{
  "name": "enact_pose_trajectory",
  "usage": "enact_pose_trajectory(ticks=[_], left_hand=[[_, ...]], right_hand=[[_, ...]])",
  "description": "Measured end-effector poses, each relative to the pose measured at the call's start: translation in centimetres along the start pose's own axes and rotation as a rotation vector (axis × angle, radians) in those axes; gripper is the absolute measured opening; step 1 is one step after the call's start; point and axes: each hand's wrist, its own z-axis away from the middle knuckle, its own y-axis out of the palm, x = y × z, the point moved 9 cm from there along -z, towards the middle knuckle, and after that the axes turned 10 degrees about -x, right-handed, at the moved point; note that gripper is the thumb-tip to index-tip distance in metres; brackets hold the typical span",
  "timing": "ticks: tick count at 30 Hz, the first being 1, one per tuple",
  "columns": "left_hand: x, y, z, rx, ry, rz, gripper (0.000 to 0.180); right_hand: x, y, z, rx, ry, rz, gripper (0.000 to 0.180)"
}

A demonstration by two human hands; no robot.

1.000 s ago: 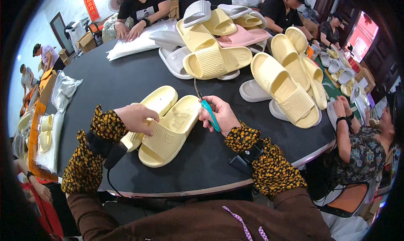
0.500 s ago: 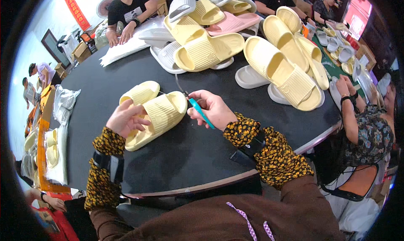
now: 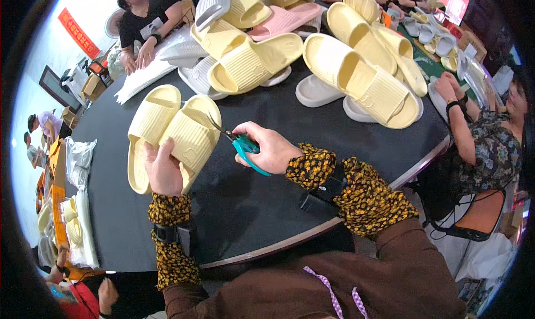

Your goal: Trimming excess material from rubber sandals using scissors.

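A pair of pale yellow slide slippers stands side by side at left centre, a left slipper and a right slipper, both with ribbed straps. My left hand is closed on the pair from the near side, thumb over the right slipper's strap and the fingers partly hidden. In my right hand is a pair of scissors with teal handles. Their dark blades point up and left, slightly apart, at the right slipper's far end; whether they touch it I cannot tell.
Yellow slippers, grey slippers and a pink slipper are heaped across the black table's far side. White plastic bags lie by a person opposite. Bagged slippers rest at the left edge; another person sits at right.
My left hand has gone from loosely open to gripping the slippers, which now sit more upright and farther left. The scissors have turned, and their blades now reach the right slipper.
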Motion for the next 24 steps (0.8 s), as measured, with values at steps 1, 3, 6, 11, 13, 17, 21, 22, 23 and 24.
enact_pose_trajectory(ticks=[1, 3, 6, 11, 13, 17, 21, 22, 23, 24], left_hand=[[-0.4, 0.0, 0.3, 0.003, 0.017, 0.0, 0.045], [-0.4, -0.1, 0.6, 0.009, 0.021, -0.015, 0.046], [-0.7, -0.3, 0.8, 0.042, 0.069, -0.007, 0.049], [-0.6, -0.7, 0.7, 0.04, 0.124, -0.033, 0.054], [-0.7, -1.0, 0.7, 0.036, 0.139, -0.038, 0.056], [-1.3, -1.3, 0.9, 0.023, 0.206, -0.089, 0.057], [-1.3, -1.1, 1.3, 0.025, 0.217, -0.089, 0.057], [-1.1, -1.0, 1.3, 0.043, 0.203, -0.075, 0.057], [-1.0, -0.9, 1.3, 0.043, 0.203, -0.073, 0.057], [-1.0, -0.8, 1.3, 0.052, 0.206, -0.076, 0.057]], right_hand=[[0.2, -0.2, 0.1, -0.009, 0.002, 0.049, 0.045], [0.2, -0.3, 0.4, 0.009, 0.012, 0.073, 0.045], [-0.1, 0.3, 0.4, 0.031, 0.059, 0.07, 0.047], [-0.2, 0.8, 0.5, 0.095, 0.052, 0.142, 0.042], [-0.4, 1.0, 0.5, 0.092, 0.043, 0.096, 0.045], [-0.2, 1.5, 0.7, 0.143, 0.074, 0.128, 0.039], [0.3, 1.6, 0.8, 0.159, 0.045, 0.203, 0.037], [0.5, 1.5, 0.8, 0.149, 0.021, 0.234, 0.036], [0.4, 1.5, 0.8, 0.149, 0.02, 0.236, 0.036], [0.3, 1.6, 0.9, 0.155, 0.032, 0.194, 0.036]])
